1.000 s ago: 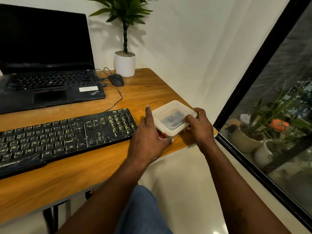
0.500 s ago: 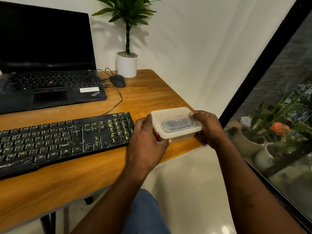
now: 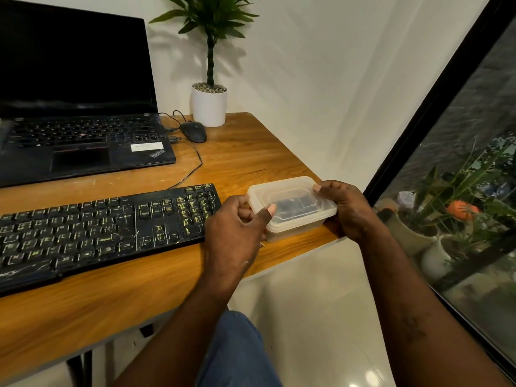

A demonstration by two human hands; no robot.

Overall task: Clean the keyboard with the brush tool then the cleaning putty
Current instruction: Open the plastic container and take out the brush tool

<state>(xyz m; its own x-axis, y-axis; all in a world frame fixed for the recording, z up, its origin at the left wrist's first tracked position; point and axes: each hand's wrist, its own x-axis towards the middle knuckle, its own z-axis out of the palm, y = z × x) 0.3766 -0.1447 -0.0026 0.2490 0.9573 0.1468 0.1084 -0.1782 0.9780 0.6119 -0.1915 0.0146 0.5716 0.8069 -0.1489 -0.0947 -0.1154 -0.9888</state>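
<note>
Left arm: bare forearm reaches forward from lower centre, wrist straight, back of the hand facing up.
Left hand (image 3: pixel 237 233): clasping the left end of the plastic container (image 3: pixel 290 191); thumb laid on the lid (image 3: pixel 282 194) at its near left corner, fingers curled against the end wall.
Right arm: bare forearm comes in from the lower right, bent inward at the wrist.
Right hand (image 3: pixel 349 210): wrapped round the container's right end; one fingertip on the lid rim at the far right corner.
Container: translucent, rectangular, lid seated on top; at the near right corner of the wooden desk (image 3: pixel 251 152). Whether it rests on the wood or is raised off it cannot be told.
Contents: dark mass (image 3: pixel 296 206) visible through the lid; not identifiable.
Keyboard (image 3: pixel 97 230): black, worn pale legends, flat on the desk just left of the left hand, its right end near the container.
Beyond: open laptop (image 3: pixel 78 107), screen dark; black wired mouse (image 3: pixel 194 131); potted plant (image 3: pixel 209 101) in a white pot at the wall.
</note>
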